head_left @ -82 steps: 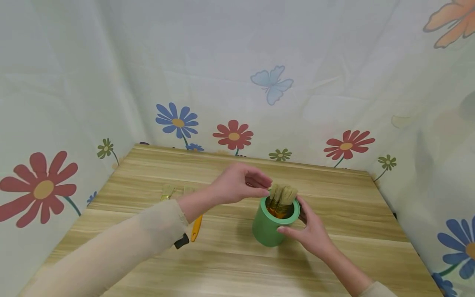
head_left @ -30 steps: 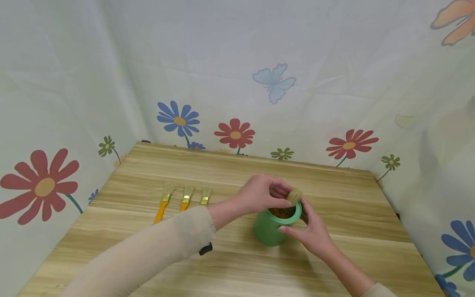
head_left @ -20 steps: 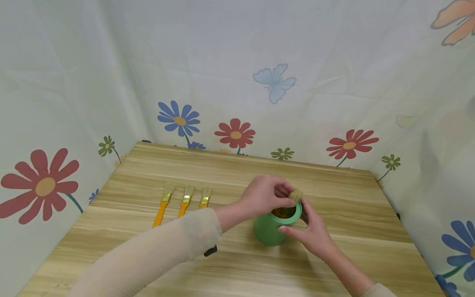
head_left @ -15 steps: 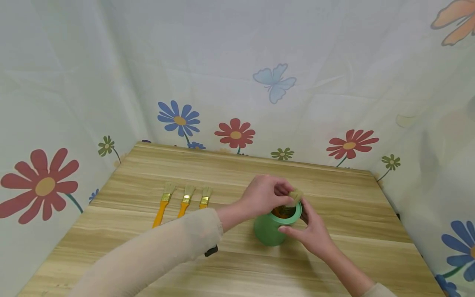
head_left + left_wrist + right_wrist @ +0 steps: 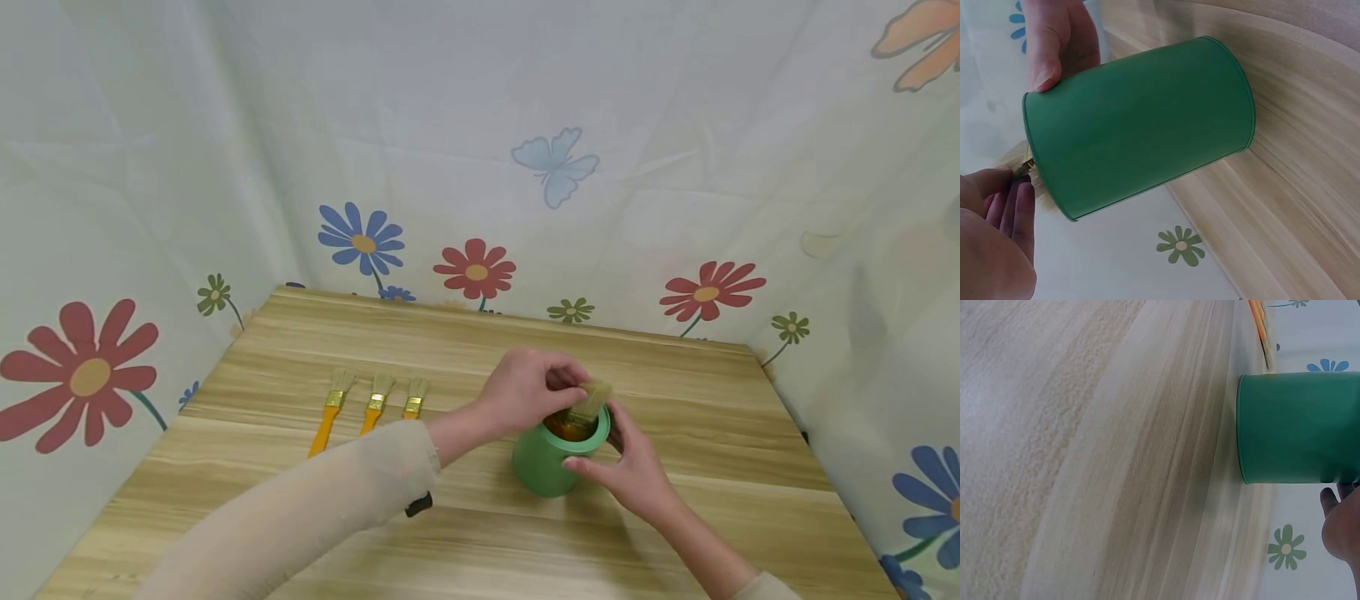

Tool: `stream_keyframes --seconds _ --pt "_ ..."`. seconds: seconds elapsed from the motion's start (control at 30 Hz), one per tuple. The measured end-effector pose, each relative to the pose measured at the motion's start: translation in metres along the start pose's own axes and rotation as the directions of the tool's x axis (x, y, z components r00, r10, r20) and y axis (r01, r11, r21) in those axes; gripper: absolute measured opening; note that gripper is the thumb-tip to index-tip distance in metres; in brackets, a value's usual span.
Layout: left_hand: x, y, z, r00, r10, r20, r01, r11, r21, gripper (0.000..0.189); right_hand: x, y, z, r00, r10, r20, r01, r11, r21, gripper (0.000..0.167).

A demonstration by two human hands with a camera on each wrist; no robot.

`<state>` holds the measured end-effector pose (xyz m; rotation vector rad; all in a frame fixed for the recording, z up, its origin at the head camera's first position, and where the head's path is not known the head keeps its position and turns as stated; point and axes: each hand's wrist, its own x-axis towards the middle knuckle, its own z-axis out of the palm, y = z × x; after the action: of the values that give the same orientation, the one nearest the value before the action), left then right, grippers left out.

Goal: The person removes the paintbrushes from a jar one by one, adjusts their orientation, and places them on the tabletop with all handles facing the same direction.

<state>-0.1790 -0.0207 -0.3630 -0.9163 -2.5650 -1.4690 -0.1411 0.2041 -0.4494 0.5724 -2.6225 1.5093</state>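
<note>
A green can [image 5: 542,468] stands upright on the wooden table, its rim gripped from the right between the thumb and fingers of my right hand [image 5: 630,471]. My left hand [image 5: 525,390] reaches over the can's mouth and pinches a paintbrush [image 5: 598,392] there, bristles up and tilted to the right. Its metal ferrule shows just above the rim, while the handle is hidden inside. The left wrist view has the left thumb and fingers [image 5: 991,181] right at the ferrule, beside the green can [image 5: 1141,125].
Three paintbrushes [image 5: 330,408] with orange handles lie in a row on the left of the table [image 5: 262,358], bristles toward the back. My left sleeve [image 5: 322,500] covers some of their handles. A floral cloth [image 5: 420,125] hangs behind and at both sides.
Since the oldest frame my left hand has moved right across the can's mouth, and fewer bristle heads show there. Lately its fingers have shifted slightly, baring more ferrule. My right hand has stayed put.
</note>
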Motion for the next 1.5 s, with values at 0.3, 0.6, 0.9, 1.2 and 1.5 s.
stream_keyframes --seconds 0.3,0.6,0.9,1.2,1.5 --pt "0.001 0.011 -0.019 0.998 0.022 -0.064 -0.027 0.997 -0.074 0.011 0.001 0.0 0.002 1.0 0.007 -0.005 -0.007 1.0 0.005 0.097" --pt "-0.002 0.023 -0.042 0.994 0.034 -0.099 -0.044 0.994 -0.1 0.013 0.001 0.0 0.004 1.0 0.029 0.0 -0.029 1.0 0.006 0.1" --pt "-0.003 0.035 -0.071 0.975 0.08 -0.207 -0.117 0.978 -0.173 0.014 0.0 0.0 0.006 1.0 0.029 -0.005 -0.029 1.0 -0.012 0.102" --pt "-0.006 0.044 -0.096 0.955 0.074 -0.287 -0.134 0.971 -0.196 0.015 -0.001 0.001 0.006 1.0 0.03 -0.006 -0.03 1.0 0.0 0.103" --pt "-0.018 0.026 -0.118 0.957 -0.069 -0.283 0.002 0.974 -0.228 0.017 0.0 -0.002 0.006 0.999 0.035 -0.01 -0.035 0.999 -0.011 0.102"
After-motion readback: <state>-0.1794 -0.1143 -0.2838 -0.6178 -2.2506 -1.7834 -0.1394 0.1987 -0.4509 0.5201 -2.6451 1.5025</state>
